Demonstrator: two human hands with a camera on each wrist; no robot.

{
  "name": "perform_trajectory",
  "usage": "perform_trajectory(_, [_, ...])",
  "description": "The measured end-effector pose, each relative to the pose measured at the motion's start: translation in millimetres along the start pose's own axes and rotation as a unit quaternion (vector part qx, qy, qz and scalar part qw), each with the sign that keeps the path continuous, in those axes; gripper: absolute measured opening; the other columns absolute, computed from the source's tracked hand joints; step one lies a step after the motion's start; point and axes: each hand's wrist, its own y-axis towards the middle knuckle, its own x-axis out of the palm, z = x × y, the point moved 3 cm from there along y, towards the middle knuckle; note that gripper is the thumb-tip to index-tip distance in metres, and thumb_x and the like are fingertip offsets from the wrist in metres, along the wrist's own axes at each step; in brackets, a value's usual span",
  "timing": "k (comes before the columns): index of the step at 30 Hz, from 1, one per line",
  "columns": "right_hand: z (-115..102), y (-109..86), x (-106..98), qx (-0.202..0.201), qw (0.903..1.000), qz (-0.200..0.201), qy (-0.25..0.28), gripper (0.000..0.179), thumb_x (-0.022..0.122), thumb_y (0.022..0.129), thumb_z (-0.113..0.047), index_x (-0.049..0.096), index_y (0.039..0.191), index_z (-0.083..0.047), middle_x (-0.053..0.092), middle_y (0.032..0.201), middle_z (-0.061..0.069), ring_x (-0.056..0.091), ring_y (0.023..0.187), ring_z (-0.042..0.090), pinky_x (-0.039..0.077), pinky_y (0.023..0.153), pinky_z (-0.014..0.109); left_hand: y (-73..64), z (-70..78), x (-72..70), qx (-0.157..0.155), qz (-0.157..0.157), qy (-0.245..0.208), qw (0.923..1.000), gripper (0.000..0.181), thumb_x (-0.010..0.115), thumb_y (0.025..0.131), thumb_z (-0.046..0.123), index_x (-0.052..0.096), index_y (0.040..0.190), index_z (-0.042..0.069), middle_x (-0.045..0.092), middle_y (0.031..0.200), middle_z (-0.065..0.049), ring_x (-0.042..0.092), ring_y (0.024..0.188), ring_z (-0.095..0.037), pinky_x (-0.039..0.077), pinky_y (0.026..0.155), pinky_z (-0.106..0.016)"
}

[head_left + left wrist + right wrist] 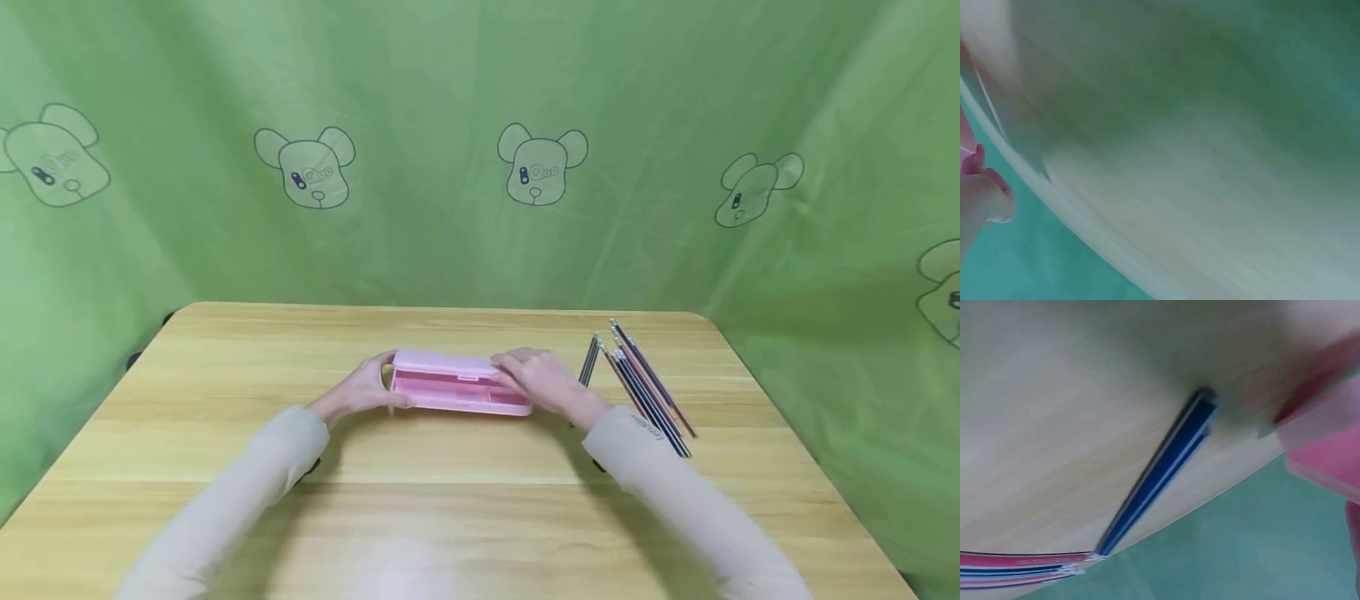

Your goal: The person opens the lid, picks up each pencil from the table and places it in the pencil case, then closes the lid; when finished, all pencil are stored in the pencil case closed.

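Observation:
A pink pencil case point(453, 407) stands on the table with its lid point(435, 362) partly raised, its inside showing through the front gap. My left hand point(362, 389) grips the left end, thumb along the front and fingers towards the back. At the right end my right hand point(547, 382) holds the lid, its fingers over the top edge. The right wrist view shows a corner of the pink case point(1329, 461) at its right side. In the left wrist view only part of the left hand point(985, 197) appears at the edge.
Right of the case, several dark and reddish pencils point(647, 397) lie in a loose bunch. Nearer the right hand is a small group of dark pencils point(589, 361), partly hidden by that hand. The wooden table point(450, 517) has a green curtain point(435, 250) behind it.

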Motion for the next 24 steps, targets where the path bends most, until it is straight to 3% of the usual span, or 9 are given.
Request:
perform_trajectory(5, [17.0, -0.6, -3.4, 0.083, 0.9950, 0.041, 0.035, 0.027, 0.058, 0.088, -0.023, 0.062, 0.104, -0.002, 0.066, 0.101, 0.015, 0.062, 0.093, 0.030, 0.051, 0.082, 0.042, -0.5, -1.2, 4.6, 0.014, -0.006, 0.030, 0.9994, 0.097, 0.081, 0.060, 0.023, 0.030, 0.139, -0.001, 0.044, 0.133, -0.020, 0.034, 0.122, -0.036, 0.019, 0.106, -0.055])
perform_trajectory(8, [28.5, 0.2, -3.9, 0.168, 0.9815, 0.075, 0.053, 0.023, 0.058, 0.088, -0.024, 0.062, 0.096, -0.003, 0.062, 0.094, 0.011, 0.057, 0.089, 0.027, 0.052, 0.072, 0.038, -0.6, -1.3, 9.0, 0.017, -0.015, 0.045, 0.9987, 0.105, 0.082, 0.059, 0.022, 0.023, 0.143, 0.002, 0.039, 0.137, -0.019, 0.030, 0.124, -0.036, 0.018, 0.106, -0.056])
perform_trajectory(10, [36.1, -0.2, -3.7, 0.235, 0.9631, 0.108, 0.073, 0.023, 0.060, 0.087, -0.026, 0.061, 0.090, -0.003, 0.055, 0.088, 0.009, 0.049, 0.084, 0.025, 0.046, 0.070, 0.035, -0.8, -0.1, 11.3, 0.017, -0.016, 0.057, 0.9981, 0.110, 0.083, 0.058, 0.022, 0.018, 0.144, 0.002, 0.036, 0.139, -0.019, 0.028, 0.125, -0.037, 0.018, 0.106, -0.057])
perform_trajectory(13, [45.5, -1.5, -2.0, 0.322, 0.9241, 0.166, 0.124, 0.025, 0.064, 0.084, -0.027, 0.059, 0.086, -0.002, 0.045, 0.082, 0.008, 0.040, 0.080, 0.024, 0.035, 0.070, 0.034, 0.2, 1.9, 13.7, 0.011, -0.011, 0.082, 0.9965, 0.116, 0.084, 0.056, 0.024, 0.013, 0.145, 0.001, 0.034, 0.140, -0.019, 0.027, 0.126, -0.037, 0.019, 0.106, -0.056])
perform_trajectory(14, [47.5, -1.6, -1.2, 0.342, 0.9109, 0.180, 0.146, 0.025, 0.064, 0.084, -0.027, 0.059, 0.087, -0.002, 0.045, 0.081, 0.008, 0.040, 0.079, 0.023, 0.034, 0.070, 0.033, 0.7, 2.8, 14.8, 0.014, -0.011, 0.091, 0.9957, 0.118, 0.085, 0.056, 0.026, 0.011, 0.145, 0.001, 0.033, 0.141, -0.020, 0.027, 0.126, -0.038, 0.019, 0.105, -0.057])
perform_trajectory(16, [50.3, -1.7, 1.2, 0.361, 0.8936, 0.197, 0.179, 0.024, 0.064, 0.085, -0.023, 0.061, 0.090, 0.000, 0.046, 0.081, 0.009, 0.041, 0.078, 0.024, 0.034, 0.071, 0.033, 1.4, 4.7, 16.7, 0.013, -0.013, 0.115, 0.9932, 0.121, 0.084, 0.056, 0.029, 0.008, 0.145, 0.000, 0.029, 0.143, -0.021, 0.026, 0.126, -0.039, 0.018, 0.105, -0.058])
perform_trajectory(19, [52.6, -2.5, 6.3, 0.366, 0.8921, 0.173, 0.201, 0.026, 0.060, 0.088, -0.017, 0.063, 0.106, 0.002, 0.049, 0.083, 0.012, 0.044, 0.078, 0.025, 0.039, 0.071, 0.034, 1.2, 6.2, 19.7, 0.009, -0.017, 0.146, 0.9891, 0.122, 0.084, 0.057, 0.033, 0.006, 0.145, 0.000, 0.023, 0.146, -0.022, 0.026, 0.126, -0.042, 0.014, 0.105, -0.059])
perform_trajectory(24, [52.2, -8.5, 13.2, 0.345, 0.9172, 0.052, 0.192, 0.049, 0.050, 0.094, -0.019, 0.037, 0.136, 0.002, 0.048, 0.101, 0.020, 0.041, 0.093, 0.031, 0.041, 0.082, 0.044, 0.5, 6.9, 22.3, 0.003, -0.007, 0.182, 0.9832, 0.121, 0.085, 0.055, 0.035, 0.011, 0.144, -0.001, 0.031, 0.143, -0.022, 0.035, 0.111, -0.036, 0.026, 0.098, -0.051])
